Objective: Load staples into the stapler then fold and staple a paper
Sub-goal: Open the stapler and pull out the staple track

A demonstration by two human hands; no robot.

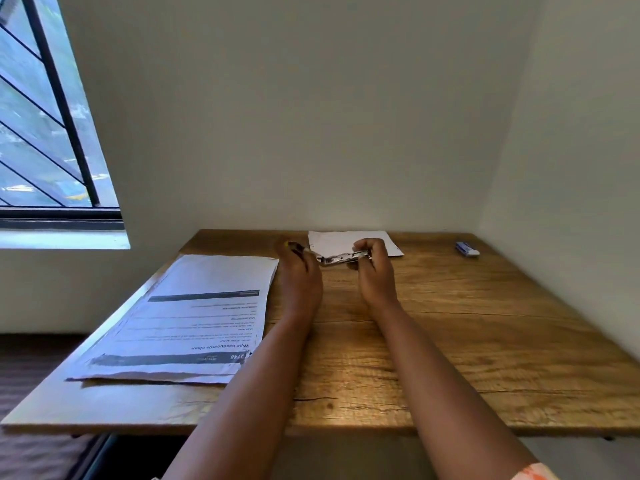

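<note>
- Both forearms are stretched forward over the wooden table (450, 341), reaching from the near edge toward the far side, where the hands meet just in front of the far wall.
- The left hand (299, 271) is raised with its back to the camera; its fingers are curled round the dark, yellow-tipped top part of the stapler (341, 258), which is swung open to the left.
- The right hand (374, 268) is held just to the right of the left one, also back to the camera, with fingers and thumb curled round the right end of the stapler's metal body.
- The stapler is thus held between the two hands, slightly above the table top, its shiny metal channel lying roughly level and exposed in the gap between them.
- Whether staples lie in the channel cannot be told.
- A blank white paper (349, 241) lies flat at the far edge of the table, directly behind the hands and partly hidden by them.
- A small blue and white box (467, 248) is seen near the far right corner, well apart from the hands.
- A stack of printed sheets (194, 317) lies on the left part of the table, its right edge just beside the left wrist.
- A barred window (52, 133) is set in the left wall.
</note>
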